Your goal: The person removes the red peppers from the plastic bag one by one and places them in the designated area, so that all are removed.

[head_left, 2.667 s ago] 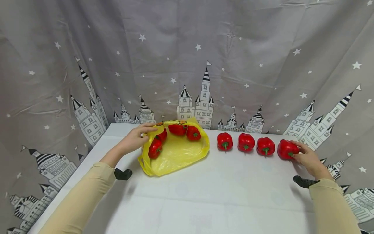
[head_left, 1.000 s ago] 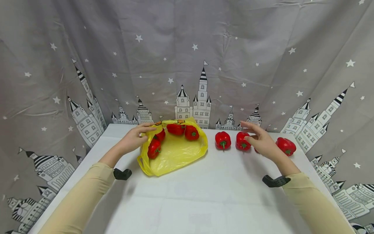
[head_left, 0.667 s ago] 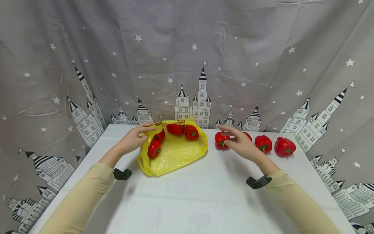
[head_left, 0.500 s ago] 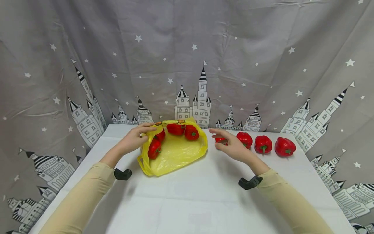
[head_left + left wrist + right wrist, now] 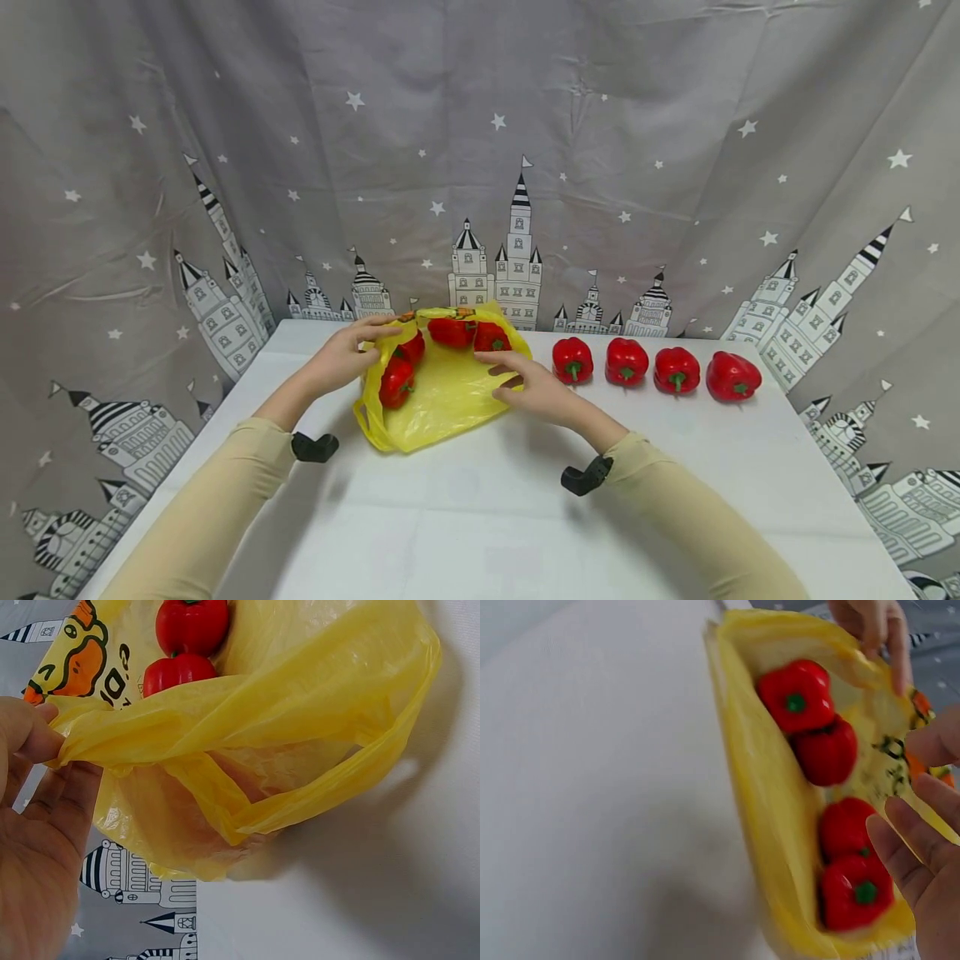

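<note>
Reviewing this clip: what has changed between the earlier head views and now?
The right hand has let go of the rightmost red pepper and moved left, past the row, to the yellow bag; it holds nothing. The left hand still pinches the bag's edge. Four peppers stay inside, four outside.

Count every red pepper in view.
8: four peppers inside the yellow bag, two at its left, two at its back; four more in a row to its right. Folds could hide others.

Yellow bag (image 5: 438,404) enterable from front through middle; red peppers (image 5: 396,382) block left, rear.
</note>
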Available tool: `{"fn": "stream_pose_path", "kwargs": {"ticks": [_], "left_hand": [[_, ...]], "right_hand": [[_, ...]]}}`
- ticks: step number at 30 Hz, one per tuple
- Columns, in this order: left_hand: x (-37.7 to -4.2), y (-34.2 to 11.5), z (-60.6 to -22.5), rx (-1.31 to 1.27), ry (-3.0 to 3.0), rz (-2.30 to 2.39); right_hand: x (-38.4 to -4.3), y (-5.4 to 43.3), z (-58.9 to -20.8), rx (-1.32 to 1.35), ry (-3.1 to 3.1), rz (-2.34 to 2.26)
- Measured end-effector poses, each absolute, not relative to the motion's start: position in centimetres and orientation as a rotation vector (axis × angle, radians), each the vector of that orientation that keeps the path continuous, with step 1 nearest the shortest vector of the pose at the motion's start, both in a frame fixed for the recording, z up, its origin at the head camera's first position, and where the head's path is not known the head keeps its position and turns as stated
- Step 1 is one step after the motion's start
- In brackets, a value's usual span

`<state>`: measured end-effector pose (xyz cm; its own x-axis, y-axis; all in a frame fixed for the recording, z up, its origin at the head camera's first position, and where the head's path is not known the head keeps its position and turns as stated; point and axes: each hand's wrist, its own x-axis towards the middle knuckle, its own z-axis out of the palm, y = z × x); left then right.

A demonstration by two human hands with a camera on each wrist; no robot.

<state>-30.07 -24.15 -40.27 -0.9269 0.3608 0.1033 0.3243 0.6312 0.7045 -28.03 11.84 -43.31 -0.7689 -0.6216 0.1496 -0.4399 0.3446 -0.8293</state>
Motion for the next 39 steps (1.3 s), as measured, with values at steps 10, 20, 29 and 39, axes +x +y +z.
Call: {"fn": "stream_pose_path", "kwargs": {"ticks": [10, 20, 29, 39], "left_hand": [[-30.1, -23.9, -40.2, 0.568, 2.783, 1.204], [-29.9, -24.2, -40.0, 0.584, 2.781, 1.217], [-30.2, -24.4, -40.4, 0.629, 2.785, 1.236], [-30.2, -24.5, -40.3, 0.67, 2.782, 1.247]], "right_hand": [[-28.2, 6.6, -45.3, -0.971, 2.378, -1.366], [-28.9, 1.5, -46.2, -0.837, 2.45, -1.358], [-29.5, -1.6, -46.7, -0.663, 2.505, -1.362], [-30.1, -4.1, -46.9, -0.563, 2.53, -1.407]]}}
